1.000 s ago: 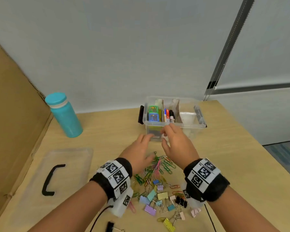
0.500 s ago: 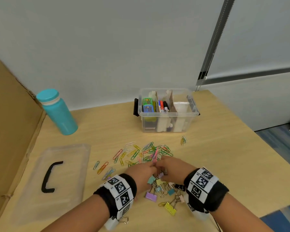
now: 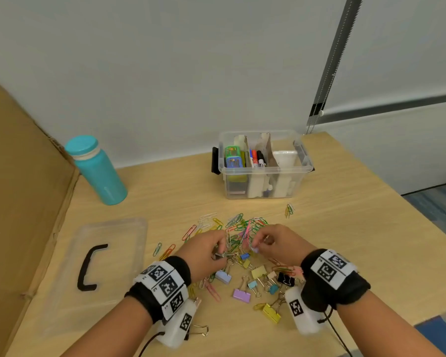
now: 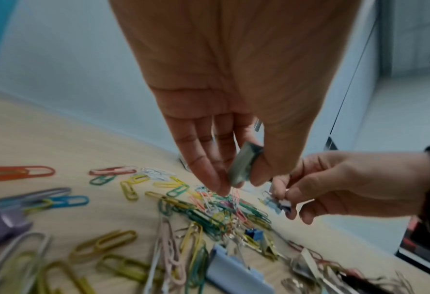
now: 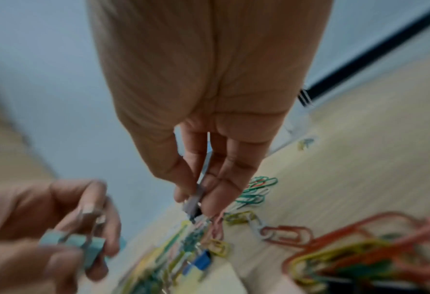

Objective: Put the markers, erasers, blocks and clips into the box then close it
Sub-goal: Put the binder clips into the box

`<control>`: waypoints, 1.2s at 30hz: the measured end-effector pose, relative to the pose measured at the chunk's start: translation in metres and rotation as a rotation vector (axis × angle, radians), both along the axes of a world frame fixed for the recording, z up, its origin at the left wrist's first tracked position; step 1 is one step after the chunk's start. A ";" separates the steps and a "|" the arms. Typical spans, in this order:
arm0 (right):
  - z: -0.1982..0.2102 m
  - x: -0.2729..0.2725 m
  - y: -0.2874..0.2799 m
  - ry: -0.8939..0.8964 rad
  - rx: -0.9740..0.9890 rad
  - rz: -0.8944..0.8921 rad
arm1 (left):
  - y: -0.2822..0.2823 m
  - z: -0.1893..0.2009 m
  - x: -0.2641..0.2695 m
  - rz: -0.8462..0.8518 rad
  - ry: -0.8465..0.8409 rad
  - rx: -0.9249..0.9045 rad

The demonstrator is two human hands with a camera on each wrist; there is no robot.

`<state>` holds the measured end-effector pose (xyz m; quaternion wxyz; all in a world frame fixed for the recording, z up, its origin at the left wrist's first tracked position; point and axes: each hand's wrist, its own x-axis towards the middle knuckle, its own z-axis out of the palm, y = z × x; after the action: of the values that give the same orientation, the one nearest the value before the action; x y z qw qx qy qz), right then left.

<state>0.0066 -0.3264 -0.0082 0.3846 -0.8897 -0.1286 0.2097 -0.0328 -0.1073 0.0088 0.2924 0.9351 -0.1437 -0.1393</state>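
The clear box (image 3: 303, 169) stands open at the back of the table, with markers (image 3: 256, 158) and a green block (image 3: 232, 157) between its dividers. Coloured paper clips (image 3: 238, 224) lie scattered in front of it, and binder clips (image 3: 259, 273) lie nearer me. My left hand (image 3: 218, 253) is over the pile and pinches a teal binder clip (image 4: 244, 165) between thumb and fingers. Beside it, my right hand (image 3: 255, 248) pinches a small pale binder clip (image 5: 194, 202). The two hands are almost touching.
The clear lid (image 3: 113, 235) with a black handle lies flat at the left. A teal bottle (image 3: 98, 171) stands at the back left. A cardboard sheet (image 3: 16, 202) walls the left side. The table edge runs along the right, with floor beyond.
One second ago both hands were at the box front. They have pulled back to the clip pile, and each now pinches a binder clip lifted slightly off the table.
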 end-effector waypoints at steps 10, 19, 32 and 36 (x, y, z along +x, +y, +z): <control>0.001 -0.006 -0.002 0.517 0.792 -0.474 | -0.003 -0.003 -0.010 -0.044 0.101 0.113; 0.005 -0.010 -0.002 0.332 0.196 -0.122 | -0.007 -0.016 -0.007 -0.195 0.122 0.379; -0.006 -0.021 0.008 0.087 -0.452 0.259 | -0.004 0.006 0.012 -0.023 0.028 0.085; 0.011 -0.012 -0.009 0.085 -0.338 0.312 | -0.008 0.013 0.024 0.087 0.011 -0.084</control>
<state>-0.0053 -0.3351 0.0027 0.1982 -0.9013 -0.2112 0.3222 -0.0087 -0.1151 0.0217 0.3379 0.9266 -0.1071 -0.1255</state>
